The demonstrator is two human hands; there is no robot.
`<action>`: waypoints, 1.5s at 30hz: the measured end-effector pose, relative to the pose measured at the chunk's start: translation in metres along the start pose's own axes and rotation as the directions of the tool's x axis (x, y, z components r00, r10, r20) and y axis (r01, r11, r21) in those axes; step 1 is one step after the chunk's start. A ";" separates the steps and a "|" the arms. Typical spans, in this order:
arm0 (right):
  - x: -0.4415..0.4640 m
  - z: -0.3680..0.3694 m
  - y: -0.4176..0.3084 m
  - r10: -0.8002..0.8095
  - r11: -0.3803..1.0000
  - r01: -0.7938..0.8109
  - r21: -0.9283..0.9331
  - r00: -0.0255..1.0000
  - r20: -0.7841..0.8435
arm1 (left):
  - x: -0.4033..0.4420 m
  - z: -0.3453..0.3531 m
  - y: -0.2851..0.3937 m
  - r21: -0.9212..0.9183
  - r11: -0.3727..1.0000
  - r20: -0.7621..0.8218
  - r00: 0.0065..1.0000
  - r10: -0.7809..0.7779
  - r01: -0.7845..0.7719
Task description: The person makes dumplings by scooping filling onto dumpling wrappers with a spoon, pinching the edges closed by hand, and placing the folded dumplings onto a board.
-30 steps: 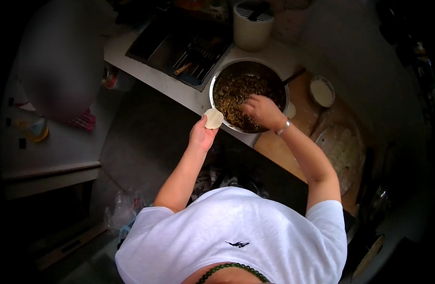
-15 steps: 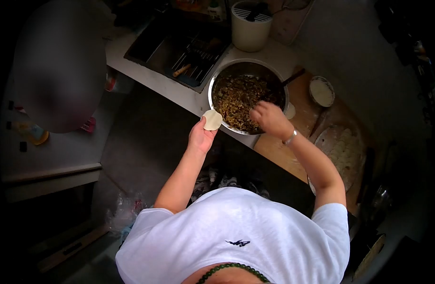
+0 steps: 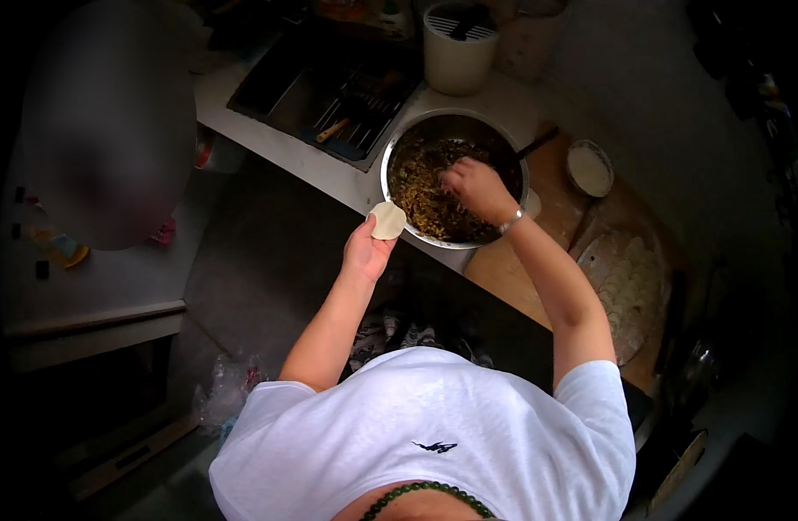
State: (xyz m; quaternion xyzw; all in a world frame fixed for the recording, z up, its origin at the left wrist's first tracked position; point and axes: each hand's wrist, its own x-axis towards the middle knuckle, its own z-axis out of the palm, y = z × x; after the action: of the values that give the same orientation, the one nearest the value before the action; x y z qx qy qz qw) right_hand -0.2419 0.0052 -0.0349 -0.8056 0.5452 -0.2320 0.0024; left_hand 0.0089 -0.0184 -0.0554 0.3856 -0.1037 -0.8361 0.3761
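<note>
A round, pale dumpling wrapper point(image 3: 387, 221) rests on the fingers of my left hand point(image 3: 367, 252), with the thumb at its edge, just outside the near left rim of a steel bowl point(image 3: 387, 165). Brown, finely chopped filling point(image 3: 427, 204) covers the inside of the bowl. My right hand point(image 3: 475, 187) is over the filling, its fingers bent and drawn together; what they hold, if anything, I cannot make out. A dark handle point(image 3: 538, 141) sticks out over the bowl's right rim.
Right of the bowl lies a wooden board point(image 3: 512, 276), bearing a small bowl of white contents point(image 3: 589, 168), a rolling pin point(image 3: 585, 227) and a floured round tray point(image 3: 646, 317) with several dumplings. Behind stand a sink point(image 3: 281, 74) and a white container point(image 3: 458, 56).
My right hand has moved left and farther in over the filling, away from the bowl's near right side. My left hand with the wrapper has barely moved.
</note>
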 end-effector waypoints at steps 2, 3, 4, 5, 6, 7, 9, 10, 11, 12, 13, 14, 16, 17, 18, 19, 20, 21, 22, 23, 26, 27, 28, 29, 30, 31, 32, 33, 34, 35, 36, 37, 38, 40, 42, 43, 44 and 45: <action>-0.015 -0.017 -0.026 -0.092 0.996 0.090 0.025 0.991 0.092 | 0.000 -0.003 -0.001 0.004 1.000 0.001 1.000 -0.006 0.006; -0.028 -0.023 -0.034 -0.145 0.989 0.143 0.028 0.981 0.129 | 0.001 -0.005 -0.002 -0.004 1.000 0.009 1.000 -0.010 0.010; -0.039 -0.030 -0.045 -0.195 0.981 0.196 0.002 0.974 0.120 | 0.003 -0.005 -0.001 -0.013 1.000 0.021 1.000 -0.013 0.013; -0.048 -0.040 -0.053 -0.246 0.968 0.250 -0.027 0.963 0.112 | 0.004 -0.004 0.000 -0.015 1.000 0.027 1.000 -0.015 0.015; -0.052 -0.057 -0.058 -0.227 0.974 0.228 -0.004 0.972 0.061 | 0.003 -0.003 0.000 -0.006 1.000 0.027 1.000 -0.014 0.014; -0.053 -0.075 -0.059 -0.226 0.974 0.227 -0.006 0.972 0.063 | 0.001 -0.003 0.000 0.005 1.000 0.026 1.000 -0.014 0.014; -0.058 -0.104 -0.062 0.144 0.959 -0.139 0.249 0.990 -0.005 | 0.003 -0.004 0.000 -0.010 1.000 0.034 0.999 -0.008 0.009; -0.060 -0.110 -0.064 0.304 0.891 -0.289 0.350 0.953 0.013 | 0.002 -0.005 -0.001 -0.027 1.000 0.040 0.999 0.001 0.000; -0.064 -0.104 -0.061 0.304 0.890 -0.290 0.352 0.953 0.016 | 0.001 -0.006 -0.002 -0.028 1.000 0.036 0.999 0.000 0.001; -0.070 -0.091 -0.055 0.373 0.777 -0.370 0.510 0.922 0.100 | -0.001 -0.002 0.000 -0.015 1.000 0.024 1.000 0.002 -0.001; -0.072 -0.083 -0.052 0.423 0.628 -0.442 0.641 0.885 0.195 | -0.002 0.000 0.000 -0.001 1.000 0.011 1.000 0.003 -0.003; -0.070 -0.076 -0.050 0.440 0.623 -0.500 0.602 0.860 0.260 | -0.002 0.000 0.000 0.001 1.000 0.010 1.000 0.002 -0.002; -0.066 -0.049 -0.043 0.486 0.512 -0.504 0.695 0.838 0.249 | -0.001 0.000 0.000 0.007 1.000 0.010 1.000 0.002 -0.002; -0.063 -0.039 -0.037 0.528 0.396 -0.491 0.776 0.813 0.245 | 0.000 0.000 0.000 0.011 1.000 0.010 1.000 0.004 -0.004; -0.054 -0.043 -0.036 0.547 0.484 -0.506 0.714 0.812 0.205 | 0.001 -0.001 -0.001 0.004 1.000 0.021 1.000 0.010 -0.010; -0.053 -0.039 -0.031 0.547 0.484 -0.505 0.715 0.812 0.204 | 0.000 -0.003 -0.001 -0.004 1.000 0.033 0.999 0.016 -0.016; -0.053 -0.032 -0.025 0.606 0.438 -0.484 0.757 0.782 0.149 | 0.000 -0.005 -0.003 -0.003 1.000 0.033 0.999 0.015 -0.015; -0.053 -0.030 -0.022 0.663 0.395 -0.457 0.797 0.742 0.098 | -0.001 -0.003 -0.003 -0.004 1.000 0.020 1.000 0.018 -0.018; -0.054 -0.029 -0.021 0.699 0.326 -0.439 0.837 0.708 0.100 | 0.000 -0.001 -0.002 -0.005 1.000 0.006 1.000 0.021 -0.021; -0.054 -0.028 -0.018 0.699 0.326 -0.440 0.837 0.708 0.100 | 0.000 -0.001 -0.001 -0.006 1.000 0.005 1.000 0.021 -0.021; -0.051 -0.032 -0.012 0.800 0.139 -0.405 0.904 0.584 0.138 | 0.000 -0.002 -0.002 0.004 1.000 0.026 1.000 0.014 -0.014; -0.051 -0.029 -0.010 0.823 0.169 -0.472 0.865 0.551 0.140 | 0.000 -0.002 -0.002 -0.006 1.000 0.032 0.999 0.012 -0.011; -0.050 -0.024 -0.007 0.844 0.196 -0.535 0.821 0.518 0.136 | 0.001 -0.002 -0.001 -0.017 1.000 0.039 0.999 0.010 -0.010; -0.049 -0.018 -0.005 0.865 0.219 -0.596 0.773 0.486 0.129 | 0.001 -0.003 0.000 -0.016 1.000 0.041 0.999 0.013 -0.012; -0.049 -0.024 -0.002 0.876 0.303 -0.630 0.715 0.479 0.051 | 0.002 -0.002 0.000 -0.005 1.000 0.029 0.999 0.017 -0.017; -0.051 -0.030 0.000 0.876 0.303 -0.630 0.715 0.480 0.052 | 0.001 -0.001 -0.001 0.006 1.000 0.013 1.000 0.019 -0.019; -0.055 -0.040 0.001 0.878 0.326 -0.641 0.695 0.477 0.029 | 0.001 -0.002 -0.002 0.005 1.000 0.013 1.000 0.019 -0.019; -0.054 -0.053 -0.004 0.880 0.348 -0.652 0.673 0.475 0.005 | 0.001 -0.002 -0.002 0.003 1.000 0.013 1.000 0.021 -0.021; -0.047 -0.057 -0.012 0.894 0.246 -0.532 0.810 0.447 0.022 | 0.002 -0.002 -0.002 0.001 1.000 0.013 1.000 0.023 -0.023; -0.037 -0.050 -0.017 0.894 0.246 -0.532 0.810 0.447 0.022 | 0.001 0.000 -0.003 0.001 1.000 0.013 1.000 0.023 -0.023; -0.026 -0.038 -0.022 0.881 0.192 -0.509 0.839 0.467 0.082 | 0.001 0.000 -0.002 -0.001 1.000 0.009 1.000 0.022 -0.022; -0.020 -0.027 -0.024 0.861 0.135 -0.486 0.864 0.488 0.140 | 0.000 0.001 -0.002 -0.002 1.000 0.005 1.000 0.022 -0.022; -0.019 -0.013 -0.024 0.822 0.327 -0.564 0.758 0.566 0.067 | 0.001 0.001 -0.003 0.000 1.000 0.011 1.000 0.025 -0.025; -0.015 -0.015 -0.025 0.782 0.539 -0.640 0.547 0.622 -0.044 | 0.002 0.000 -0.002 -0.013 1.000 -0.009 1.000 0.018 -0.018; -0.024 -0.032 -0.011 0.796 0.570 -0.690 0.446 0.598 -0.092 | 0.005 -0.002 -0.002 -0.011 1.000 0.003 1.000 0.021 -0.021; -0.029 -0.044 -0.006 0.778 0.617 -0.708 0.344 0.615 -0.130 | 0.004 -0.005 -0.003 -0.009 1.000 0.011 1.000 0.019 -0.019; -0.034 -0.056 -0.004 0.780 0.615 -0.711 0.342 0.612 -0.129 | 0.004 -0.006 -0.003 -0.008 1.000 0.012 1.000 0.016 -0.016; -0.031 -0.070 -0.008 0.842 0.496 -0.750 0.437 0.539 -0.030 | 0.005 -0.006 -0.002 -0.010 1.000 0.012 1.000 0.014 -0.014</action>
State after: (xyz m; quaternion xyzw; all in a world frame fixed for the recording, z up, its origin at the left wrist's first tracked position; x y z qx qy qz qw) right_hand -0.2706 0.0531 0.0175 -0.4081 0.7975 -0.3983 0.1970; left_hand 0.0100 -0.0199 -0.0632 0.3779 -0.1046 -0.8363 0.3832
